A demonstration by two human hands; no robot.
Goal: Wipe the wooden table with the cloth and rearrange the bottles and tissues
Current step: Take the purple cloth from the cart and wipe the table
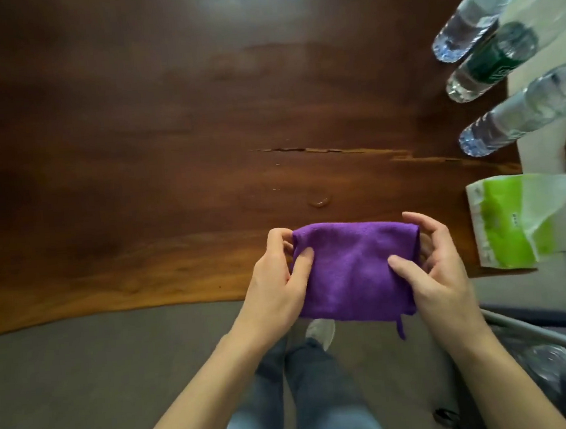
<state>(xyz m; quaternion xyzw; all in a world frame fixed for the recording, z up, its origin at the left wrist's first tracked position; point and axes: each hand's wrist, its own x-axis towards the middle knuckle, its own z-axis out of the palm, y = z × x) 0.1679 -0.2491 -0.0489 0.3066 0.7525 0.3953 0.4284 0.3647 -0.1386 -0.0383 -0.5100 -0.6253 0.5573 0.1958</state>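
A folded purple cloth (352,269) is held over the near edge of the dark wooden table (153,129). My left hand (277,282) grips its left side and my right hand (438,266) grips its right side, thumbs on top. Three clear water bottles stand along the table's right edge: a far bottle (482,9), a middle bottle with a green label (489,62) and a near bottle (518,118). A green and white tissue pack (509,227) lies at the table's near right corner, to the right of my right hand.
A crack (354,149) runs across the wood toward the right edge, and a small wet mark (321,201) lies just beyond the cloth. Grey floor (101,381) and my legs in jeans are below. A metal bar and crumpled plastic (550,355) sit at the lower right.
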